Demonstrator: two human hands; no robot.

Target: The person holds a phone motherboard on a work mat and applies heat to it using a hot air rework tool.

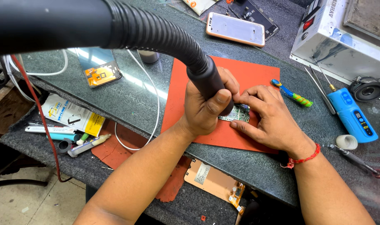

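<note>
My left hand (204, 109) is wrapped around the black nozzle (208, 81) at the end of a ribbed black hose (156, 33), with the tip pointing down at a small green circuit board (239, 113). The board lies on an orange-red mat (244, 73). My right hand (270, 117) rests flat on the mat, fingers pressing the board's edges to steady it. A red thread band circles my right wrist.
A blue handheld tool (351, 113) and tweezers (319, 89) lie at the right beside a white machine (336, 37). A blue-green screwdriver (292, 95), phone frame (235, 29), display panel (99, 66), white cable (156, 104) and a phone part (213, 180) on the lower shelf surround the mat.
</note>
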